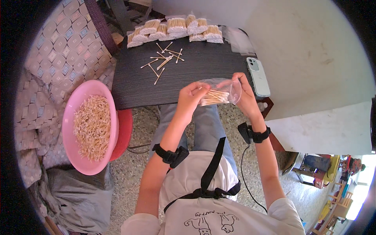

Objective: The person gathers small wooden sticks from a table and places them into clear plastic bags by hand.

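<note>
A clear plastic bag with a bundle of cotton swabs in it is held up over the near edge of the dark table. My left hand pinches the bag and the swabs at their left end. On the other side, my right hand grips the bag's right end, its fingers raised at the rim. The swabs lie side by side, white tips toward the right. Part of the bundle is hidden by my left fingers. Several loose cotton swabs lie scattered on the table beyond my left hand.
Filled bags of swabs line the table's far edge, beside flat plastic bags. A phone lies at the right edge. To the left, a pink basin full of swabs rests on a red stool.
</note>
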Motion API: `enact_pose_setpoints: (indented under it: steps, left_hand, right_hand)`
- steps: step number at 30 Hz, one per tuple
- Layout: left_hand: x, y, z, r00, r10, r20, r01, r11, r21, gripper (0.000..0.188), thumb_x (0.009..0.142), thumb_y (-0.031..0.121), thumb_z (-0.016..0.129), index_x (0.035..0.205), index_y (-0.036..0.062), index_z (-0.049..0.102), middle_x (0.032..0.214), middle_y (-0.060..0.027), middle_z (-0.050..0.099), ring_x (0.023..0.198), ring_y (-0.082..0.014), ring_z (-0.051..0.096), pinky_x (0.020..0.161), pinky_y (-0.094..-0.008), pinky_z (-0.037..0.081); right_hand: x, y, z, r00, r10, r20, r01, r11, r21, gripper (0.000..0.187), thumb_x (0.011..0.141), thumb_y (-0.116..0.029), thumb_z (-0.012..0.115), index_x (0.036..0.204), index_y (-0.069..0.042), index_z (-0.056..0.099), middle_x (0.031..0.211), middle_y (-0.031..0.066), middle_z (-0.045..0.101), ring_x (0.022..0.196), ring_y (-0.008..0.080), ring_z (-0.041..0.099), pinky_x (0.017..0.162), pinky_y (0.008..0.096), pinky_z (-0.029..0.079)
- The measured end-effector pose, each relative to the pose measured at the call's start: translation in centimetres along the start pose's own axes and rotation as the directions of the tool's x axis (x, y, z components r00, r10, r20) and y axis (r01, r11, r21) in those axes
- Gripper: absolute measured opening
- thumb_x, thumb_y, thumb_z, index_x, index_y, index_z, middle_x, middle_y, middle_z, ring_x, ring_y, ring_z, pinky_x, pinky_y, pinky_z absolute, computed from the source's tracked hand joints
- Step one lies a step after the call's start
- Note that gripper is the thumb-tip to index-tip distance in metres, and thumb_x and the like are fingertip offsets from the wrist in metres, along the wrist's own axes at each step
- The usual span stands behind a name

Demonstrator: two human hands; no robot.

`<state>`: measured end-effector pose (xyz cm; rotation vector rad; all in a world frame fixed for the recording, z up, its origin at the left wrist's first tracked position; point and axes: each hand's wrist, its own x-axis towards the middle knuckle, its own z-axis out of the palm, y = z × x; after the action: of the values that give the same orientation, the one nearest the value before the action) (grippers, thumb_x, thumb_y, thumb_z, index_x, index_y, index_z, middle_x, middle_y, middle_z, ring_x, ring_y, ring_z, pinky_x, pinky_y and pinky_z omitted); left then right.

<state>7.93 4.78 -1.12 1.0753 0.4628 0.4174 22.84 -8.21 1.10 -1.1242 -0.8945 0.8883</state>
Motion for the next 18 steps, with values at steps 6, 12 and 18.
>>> enact_pose_setpoints:
  steps: [6,12,18]
  left_hand:
    - [-0.8,0.2,-0.2,0.984,0.086,-0.159,-0.084,0.996,0.023,0.015,0.087,0.018,0.063,0.089,0.0025,0.061,0.080,-0.0043,0.066,0.066,-0.0059,0.059,0.056,-0.0189,0.043]
    - [-1.3,0.6,-0.6,0.991,0.094,-0.100,-0.087,0.994,0.071,0.019,0.087,0.021,0.064,0.085,0.0032,0.060,0.078,-0.0042,0.065,0.063,-0.0076,0.060,0.053,-0.0202,0.046]
    - [-2.2,0.7,-0.9,0.973,0.215,0.079,-0.223,0.968,0.110,0.021,0.086,0.017,0.066,0.095,-0.0010,0.062,0.080,-0.0073,0.066,0.067,-0.0109,0.064,0.056,-0.0239,0.052]
  right_hand:
    - [-1.4,-1.2,2.5,0.975,0.205,-0.082,-0.183,0.958,0.220,0.042,0.094,-0.022,0.051,0.129,-0.005,0.034,0.108,0.0148,0.061,0.095,0.0171,0.060,0.078,0.0277,0.051]
    - [-1.4,-0.2,3.1,0.996,0.036,-0.086,-0.049,0.987,-0.154,0.064,0.080,0.000,0.068,0.134,-0.002,0.033,0.107,0.0117,0.062,0.096,0.0153,0.060,0.080,0.0290,0.052]
    - [-1.3,-0.2,3.2,0.989,0.048,-0.140,-0.071,0.984,-0.162,0.049,0.081,-0.003,0.068,0.124,0.000,0.047,0.099,0.0086,0.064,0.088,0.0115,0.061,0.075,0.0258,0.053]
